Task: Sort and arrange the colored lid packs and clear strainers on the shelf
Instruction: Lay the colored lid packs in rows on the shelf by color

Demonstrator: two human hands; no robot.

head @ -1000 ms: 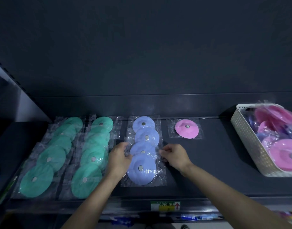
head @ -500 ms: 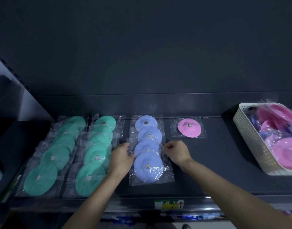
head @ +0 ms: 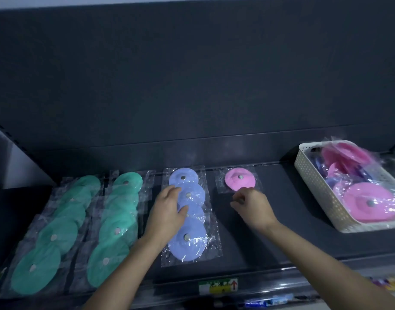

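Note:
Several blue lid packs [head: 187, 240] lie in an overlapping row at the middle of the dark shelf [head: 281, 231]. My left hand [head: 167, 211] rests flat on that row, fingers spread over the second and third packs. A single pink lid pack [head: 240, 179] lies to the right of the row, near the back. My right hand [head: 252, 206] sits at its front edge, with curled fingers pinching the clear wrapper. Two rows of green lid packs [head: 55, 231] [head: 116, 220] fill the left side. No clear strainers are in view.
A white perforated basket [head: 321, 191] stands at the right, holding pink and purple lid packs. The dark back panel rises behind the shelf. A price label [head: 217, 286] sits on the front rail. Bare shelf lies between the pink pack and the basket.
My right hand left the right edge of the blue row and moved right to the pink pack. My left hand slid from the row's left edge onto the blue packs.

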